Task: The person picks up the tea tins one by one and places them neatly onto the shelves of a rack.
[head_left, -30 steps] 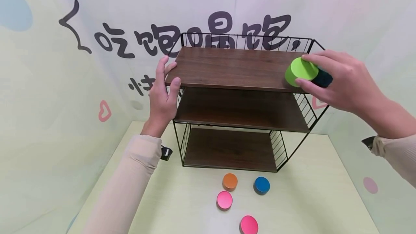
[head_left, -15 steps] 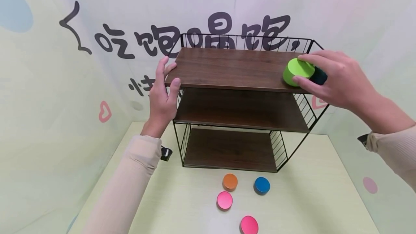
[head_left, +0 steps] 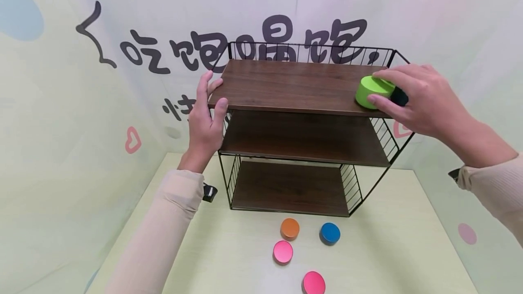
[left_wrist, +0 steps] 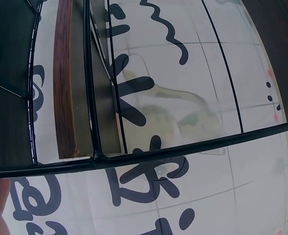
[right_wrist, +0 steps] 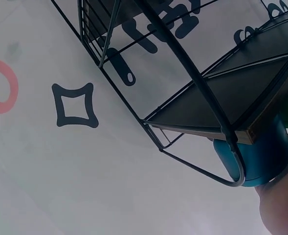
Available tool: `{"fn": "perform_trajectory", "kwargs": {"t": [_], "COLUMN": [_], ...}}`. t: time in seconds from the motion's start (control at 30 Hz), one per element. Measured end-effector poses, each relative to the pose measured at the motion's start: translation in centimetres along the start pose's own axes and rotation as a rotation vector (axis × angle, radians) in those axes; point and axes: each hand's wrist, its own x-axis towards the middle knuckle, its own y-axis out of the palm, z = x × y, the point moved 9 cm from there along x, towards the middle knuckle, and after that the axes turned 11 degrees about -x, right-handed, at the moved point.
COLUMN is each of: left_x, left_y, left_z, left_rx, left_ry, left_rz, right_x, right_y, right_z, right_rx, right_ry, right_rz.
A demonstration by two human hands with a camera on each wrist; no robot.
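Right hand (head_left: 421, 99) grips the green tin (head_left: 373, 91) on the shelf's (head_left: 294, 86) top board; only the right wrist view reveals a teal tin (right_wrist: 261, 159) underneath. Left hand (head_left: 206, 119) clasps the board's left corner.

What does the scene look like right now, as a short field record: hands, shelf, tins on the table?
right hand: right hand holds green tin and a dark teal tin at the top shelf's right end
left hand: left hand grips the top board's left corner
shelf: shelf has three wood boards in a black wire frame
table: table carries orange tin, blue tin, two pink tins
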Motion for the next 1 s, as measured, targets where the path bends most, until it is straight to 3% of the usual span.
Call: {"fn": "perform_trajectory", "kwargs": {"t": [0.3,0.6,1.0], "left_x": [-0.1,-0.1,0.0], "left_y": [0.1,0.0,0.1], "left_z": [0.0,0.0,-0.1], "left_rx": [0.003,0.006,0.008], "left_ry": [-0.011,-0.013,-0.012], "left_rz": [0.007,0.004,0.004], "right_x": [-0.6,-2.4,-6.4], "right_y": [-1.8,-4.4,-5.4], "right_z": [0.4,0.0,-1.3], "right_rx": [-0.019,-0.037,-0.018], "right_ry": [-0.035,0.022,0.089], "right_rz": [-0.196,-0.286,-0.363]}}
